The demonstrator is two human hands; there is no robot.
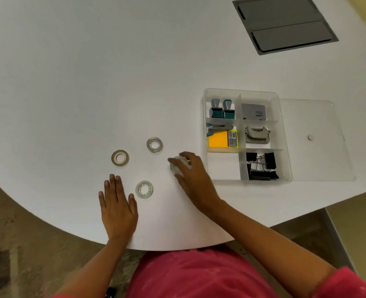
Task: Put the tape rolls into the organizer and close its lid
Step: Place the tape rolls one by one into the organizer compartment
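Three clear tape rolls lie flat on the white table: one [154, 144] farthest from me, one [120, 158] to the left, one [144, 189] near my left thumb. My right hand [191, 176] is curled over a fourth, blurred tape roll [176, 164] just left of the clear organizer [285, 147]. My left hand [117, 206] rests flat on the table, fingers apart, holding nothing. The organizer's front-left compartment [222, 165] holds nothing. Its clear lid [315, 138] lies flat on the table to the right of the organizer.
Other compartments hold stamps [221, 109], a grey box [253, 111], a stapler with orange notes [221, 137], a hole punch [257, 135] and black binder clips [261, 166]. A dark cable hatch [285, 23] sits at the back right. The table's curved edge runs close to my body.
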